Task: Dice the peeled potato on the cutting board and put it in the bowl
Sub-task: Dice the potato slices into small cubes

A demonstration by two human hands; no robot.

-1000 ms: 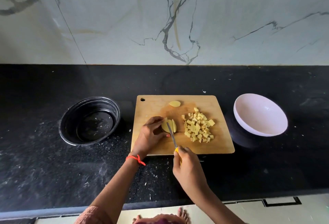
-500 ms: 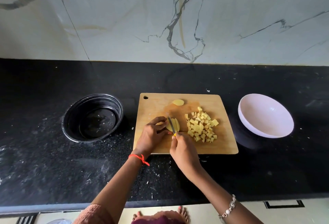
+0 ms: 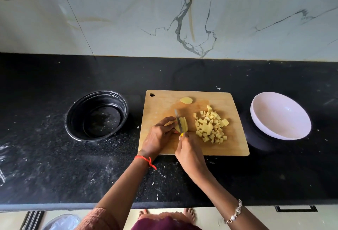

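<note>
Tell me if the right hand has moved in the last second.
Yes. Against the rectangular wooden cutting board, the right hand has moved away from the person, its fingers crossing the near edge, pushing the yellow-handled knife farther in.

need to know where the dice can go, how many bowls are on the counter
2. A black bowl sits left of the cutting board; a white bowl sits right of it. Nothing in view seems to hide a third.
</note>
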